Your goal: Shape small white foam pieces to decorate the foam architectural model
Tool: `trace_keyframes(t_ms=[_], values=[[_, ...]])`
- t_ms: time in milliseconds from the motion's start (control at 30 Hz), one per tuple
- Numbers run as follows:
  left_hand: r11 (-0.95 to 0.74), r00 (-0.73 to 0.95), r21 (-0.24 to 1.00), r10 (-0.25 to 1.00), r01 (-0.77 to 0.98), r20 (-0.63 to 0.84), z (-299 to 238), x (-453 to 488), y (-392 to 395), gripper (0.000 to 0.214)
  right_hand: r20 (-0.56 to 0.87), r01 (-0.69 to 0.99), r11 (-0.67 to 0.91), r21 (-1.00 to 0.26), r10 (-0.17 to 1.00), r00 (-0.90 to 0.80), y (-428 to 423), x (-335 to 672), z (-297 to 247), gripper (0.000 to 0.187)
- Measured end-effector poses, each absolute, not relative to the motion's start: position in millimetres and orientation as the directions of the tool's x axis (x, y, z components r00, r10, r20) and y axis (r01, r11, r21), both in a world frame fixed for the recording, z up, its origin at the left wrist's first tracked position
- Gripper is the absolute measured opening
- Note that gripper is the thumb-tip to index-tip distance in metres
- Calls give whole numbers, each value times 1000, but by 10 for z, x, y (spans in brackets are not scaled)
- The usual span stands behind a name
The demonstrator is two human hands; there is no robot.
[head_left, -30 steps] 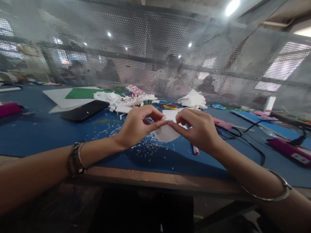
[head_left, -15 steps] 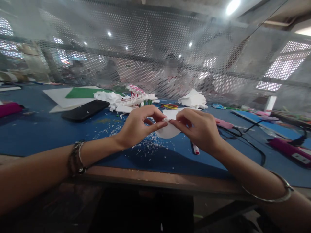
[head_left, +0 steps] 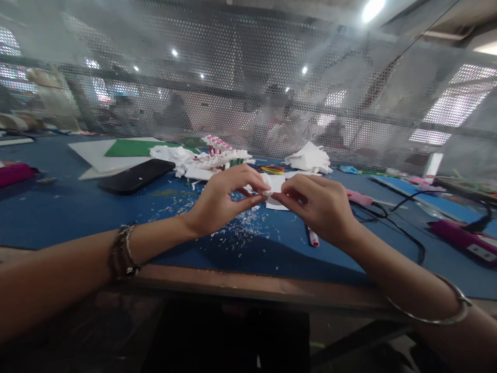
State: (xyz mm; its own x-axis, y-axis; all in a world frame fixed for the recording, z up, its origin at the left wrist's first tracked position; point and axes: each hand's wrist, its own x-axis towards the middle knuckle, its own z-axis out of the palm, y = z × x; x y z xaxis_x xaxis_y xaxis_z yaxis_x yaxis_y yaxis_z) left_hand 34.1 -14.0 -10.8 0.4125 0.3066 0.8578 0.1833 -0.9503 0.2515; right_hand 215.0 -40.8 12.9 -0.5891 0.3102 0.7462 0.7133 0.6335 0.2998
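Over the blue tabletop my left hand (head_left: 227,202) pinches a small crumpled white piece of paper (head_left: 266,182) between thumb and fingers. My right hand (head_left: 318,204) meets it from the other side, thumb and fingers pressed together at the edge of the same piece. The fingertips of both hands nearly touch, and they hide part of the paper. Beneath and behind them lies a flat white sheet (head_left: 276,205). A marker-like white and red stick (head_left: 313,238) lies under my right hand.
White paper scraps (head_left: 244,228) litter the table. Behind stand white paper pieces on red and green stems (head_left: 223,155) and a white paper stack (head_left: 308,158). A black phone (head_left: 135,177) lies left. To the right are a pink corded tool (head_left: 359,198) and a purple power strip (head_left: 466,241).
The round white paper that hung below my fingertips is now folded up and bunched at the left fingertips, uncovering the flat sheet behind. Both hands stay in nearly the same place.
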Motion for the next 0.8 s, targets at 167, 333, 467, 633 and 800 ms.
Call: trace_keyframes(t_ms=[167,333,467,633,800], values=[[-960,448,169,256,225,857,-94,324,-140,6,729,703,634,322,307,-611,-407,2165,127,23],[-969,483,79,187,235,856,-95,315,-127,7,725,704,613,359,291,-624,-402,2166,121,23],[-973,509,17,136,231,850,-97,313,-109,7,715,699,599,391,280,-640,-394,2167,119,24],[-979,529,7,117,205,840,-106,308,-81,8,724,698,599,393,266,-636,-406,2179,142,26],[-963,499,85,206,255,842,-104,309,-64,7,772,723,635,272,304,-557,-429,2210,197,17]])
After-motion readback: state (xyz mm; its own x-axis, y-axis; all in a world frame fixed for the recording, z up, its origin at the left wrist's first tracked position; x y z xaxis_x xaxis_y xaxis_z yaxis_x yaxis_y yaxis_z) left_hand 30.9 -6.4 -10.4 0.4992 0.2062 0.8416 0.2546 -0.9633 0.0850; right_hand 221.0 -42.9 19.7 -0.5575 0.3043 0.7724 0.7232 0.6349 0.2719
